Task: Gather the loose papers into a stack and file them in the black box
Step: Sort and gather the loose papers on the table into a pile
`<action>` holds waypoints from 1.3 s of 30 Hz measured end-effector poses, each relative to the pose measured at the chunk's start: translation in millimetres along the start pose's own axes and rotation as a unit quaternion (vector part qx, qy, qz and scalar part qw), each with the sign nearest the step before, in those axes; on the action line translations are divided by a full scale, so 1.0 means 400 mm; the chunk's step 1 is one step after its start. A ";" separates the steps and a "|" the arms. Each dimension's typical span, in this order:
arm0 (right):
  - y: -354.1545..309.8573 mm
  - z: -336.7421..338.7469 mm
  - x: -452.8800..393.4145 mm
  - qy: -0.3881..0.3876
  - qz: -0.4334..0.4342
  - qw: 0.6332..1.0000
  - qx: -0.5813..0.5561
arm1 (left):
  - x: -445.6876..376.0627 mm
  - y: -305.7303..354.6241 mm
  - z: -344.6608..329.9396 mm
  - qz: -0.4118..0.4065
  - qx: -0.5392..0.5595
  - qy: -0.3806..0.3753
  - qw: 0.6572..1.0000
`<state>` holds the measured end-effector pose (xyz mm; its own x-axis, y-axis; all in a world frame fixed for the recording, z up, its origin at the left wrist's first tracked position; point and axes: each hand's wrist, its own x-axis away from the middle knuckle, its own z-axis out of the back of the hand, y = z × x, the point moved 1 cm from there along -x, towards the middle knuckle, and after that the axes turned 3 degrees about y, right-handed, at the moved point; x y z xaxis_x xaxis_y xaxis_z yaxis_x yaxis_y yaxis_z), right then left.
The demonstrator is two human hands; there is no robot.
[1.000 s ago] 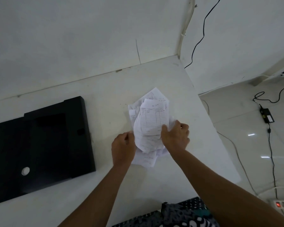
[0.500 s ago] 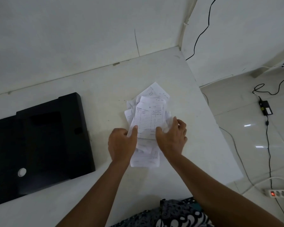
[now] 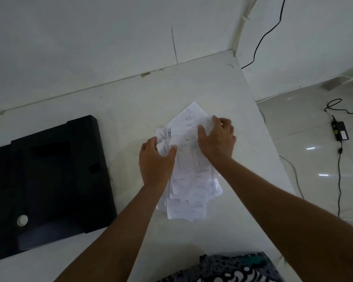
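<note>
Both hands held the papers point(image 3: 189, 159) near the worktop's point(image 3: 130, 94) right edge. The left hand point(image 3: 156, 159) pinched the pile's left side; the right hand point(image 3: 217, 139) curled over its far right, likely squaring the sheets. A ruled form topped the pile, its print unreadable. The box point(image 3: 49, 180) lay well apart, leftward.

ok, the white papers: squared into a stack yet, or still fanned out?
Still fanned. The white printed papers splay at different angles on the white table, corners sticking out, held between the left hand and right hand.
</note>
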<state>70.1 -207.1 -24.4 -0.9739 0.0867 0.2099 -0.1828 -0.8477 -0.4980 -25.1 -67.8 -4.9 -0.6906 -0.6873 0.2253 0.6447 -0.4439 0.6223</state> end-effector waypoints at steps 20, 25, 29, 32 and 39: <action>-0.070 -0.005 -0.096 -0.103 0.124 0.984 -0.070 | -0.053 0.004 -0.018 -0.066 0.013 -0.022 0.998; 0.004 0.016 0.048 0.013 0.032 0.999 0.017 | -0.096 0.010 -0.018 -0.061 -0.017 -0.047 0.997; 0.093 -0.042 0.181 0.002 0.097 0.990 0.104 | -0.076 0.006 -0.016 -0.061 -0.092 -0.047 0.993; 0.089 -0.068 0.190 0.006 0.077 0.992 0.097 | -0.067 -0.003 0.002 -0.077 -0.177 -0.014 0.981; 0.117 -0.061 0.249 -0.009 0.300 0.944 0.139 | -0.181 0.036 -0.036 -0.327 -0.172 -0.155 0.916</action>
<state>-38.6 -225.3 -47.3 -0.8879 -0.4594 -0.0232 0.4455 -0.8463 -0.2920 39.0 -32.8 -23.0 -0.9916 -0.0363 0.1243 0.0878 -0.8942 0.4390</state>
